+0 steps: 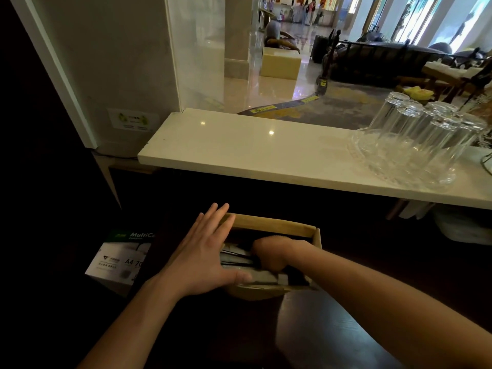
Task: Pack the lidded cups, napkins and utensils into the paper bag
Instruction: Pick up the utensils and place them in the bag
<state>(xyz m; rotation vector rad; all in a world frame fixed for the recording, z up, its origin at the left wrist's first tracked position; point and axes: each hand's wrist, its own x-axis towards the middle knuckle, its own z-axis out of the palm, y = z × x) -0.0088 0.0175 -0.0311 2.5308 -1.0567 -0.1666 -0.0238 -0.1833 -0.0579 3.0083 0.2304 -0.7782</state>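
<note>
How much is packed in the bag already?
The paper bag stands open with dark utensils and white packets inside. The right hand reaches in among them; the left hand steadies the rim. No lidded cups show, so those seem left.

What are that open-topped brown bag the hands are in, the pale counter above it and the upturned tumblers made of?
Paper bag: looks like matte tan kraft paper, with creased, folded walls. Counter: probably polished stone or a stone-look slab; it is glossy, with ceiling lights mirrored in it. Upturned tumblers: clear glass by the look, ribbed and see-through, though clear plastic cannot be ruled out.
</note>
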